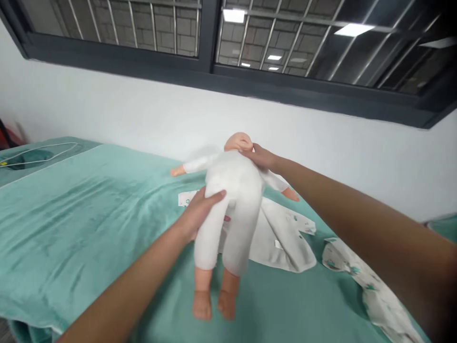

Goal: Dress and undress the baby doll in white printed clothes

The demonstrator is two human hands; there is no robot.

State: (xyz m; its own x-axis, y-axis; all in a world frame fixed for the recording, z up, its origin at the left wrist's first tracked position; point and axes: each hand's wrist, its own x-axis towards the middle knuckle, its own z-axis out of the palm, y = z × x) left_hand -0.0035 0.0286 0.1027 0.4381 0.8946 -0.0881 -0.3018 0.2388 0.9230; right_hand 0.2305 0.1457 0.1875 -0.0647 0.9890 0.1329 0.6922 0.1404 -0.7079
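Note:
A baby doll [232, 190] in a white one-piece suit is held above the teal bed cover, head away from me, bare feet towards me. My left hand [202, 209] grips its hip and left thigh, thumb over the front. My right hand [260, 156] is closed around the neck and back of the head. Under the doll lies an opened white printed garment [282, 238], spread flat on the cover.
A teal blanket [71, 224] covers the bed against a white wall under a dark-framed window. A second white printed cloth [364, 281] lies crumpled at the right. A white wire hanger [39, 155] rests on the far left.

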